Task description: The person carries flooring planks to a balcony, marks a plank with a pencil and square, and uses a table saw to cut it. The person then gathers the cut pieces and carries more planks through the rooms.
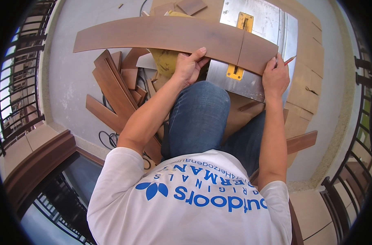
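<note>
A long brown wooden plank (161,34) lies crosswise before me over a metal saw table (218,79). A thin dark line crosses the plank toward its right end; I cannot tell whether it is a mark or a cut. My left hand (190,67) grips the plank's near edge left of the metal top, thumb on the upper face. At the right end, my right hand (275,77) pinches the plank's corner. A red pencil (290,60) sticks out from the fingers of that hand. Yellow slotted plates (235,72) show in the metal top on both sides of the plank.
Loose brown planks (116,87) are piled on the left, with black cable (108,139) near them. A yellow object (164,61) sits partly under the plank. Flattened cardboard (304,85) covers floor at right. Another plank (302,141) lies right of my leg. Railings (20,77) stand at both sides.
</note>
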`<state>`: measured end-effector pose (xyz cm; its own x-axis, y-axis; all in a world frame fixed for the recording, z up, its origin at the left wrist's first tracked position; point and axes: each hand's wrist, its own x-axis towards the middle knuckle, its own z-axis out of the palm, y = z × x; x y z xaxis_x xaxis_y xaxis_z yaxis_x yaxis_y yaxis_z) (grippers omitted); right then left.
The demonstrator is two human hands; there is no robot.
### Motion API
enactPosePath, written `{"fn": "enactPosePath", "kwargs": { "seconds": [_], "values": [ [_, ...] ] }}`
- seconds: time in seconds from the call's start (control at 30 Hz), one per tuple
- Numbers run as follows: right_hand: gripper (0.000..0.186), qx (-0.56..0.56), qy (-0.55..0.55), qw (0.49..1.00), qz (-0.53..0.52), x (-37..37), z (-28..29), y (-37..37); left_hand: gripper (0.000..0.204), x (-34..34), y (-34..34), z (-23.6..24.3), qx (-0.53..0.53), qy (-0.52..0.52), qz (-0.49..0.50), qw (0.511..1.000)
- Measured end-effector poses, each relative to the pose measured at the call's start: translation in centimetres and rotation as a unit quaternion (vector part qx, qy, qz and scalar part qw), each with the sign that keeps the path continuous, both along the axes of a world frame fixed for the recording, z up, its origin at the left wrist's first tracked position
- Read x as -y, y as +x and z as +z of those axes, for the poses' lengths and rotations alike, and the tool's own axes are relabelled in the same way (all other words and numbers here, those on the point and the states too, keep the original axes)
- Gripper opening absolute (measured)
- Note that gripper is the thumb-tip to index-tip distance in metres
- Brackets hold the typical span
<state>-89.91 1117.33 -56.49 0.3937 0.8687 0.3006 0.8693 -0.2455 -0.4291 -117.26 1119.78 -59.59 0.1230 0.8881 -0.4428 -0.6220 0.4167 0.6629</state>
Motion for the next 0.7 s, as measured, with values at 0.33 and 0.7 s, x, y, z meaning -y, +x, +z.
{"fn": "enactPosePath", "kwargs": {
  "seconds": [0.33, 0.7],
  "values": [
    [0.035, -0.027, -0.081, 0.996, -0.039, 5.6, 1.4, 1.2, 0.028, 0.5, -0.4, 0.2, 0.0, -0.007, 0.002, 1.0],
    [0.032, -0.013, -0.032, 0.999, -0.042, 7.2, 0.5, 2.7, 0.031, 0.4, 0.2, 0.6, -0.007, -0.003, -0.002, 1.0]
  ]
}}
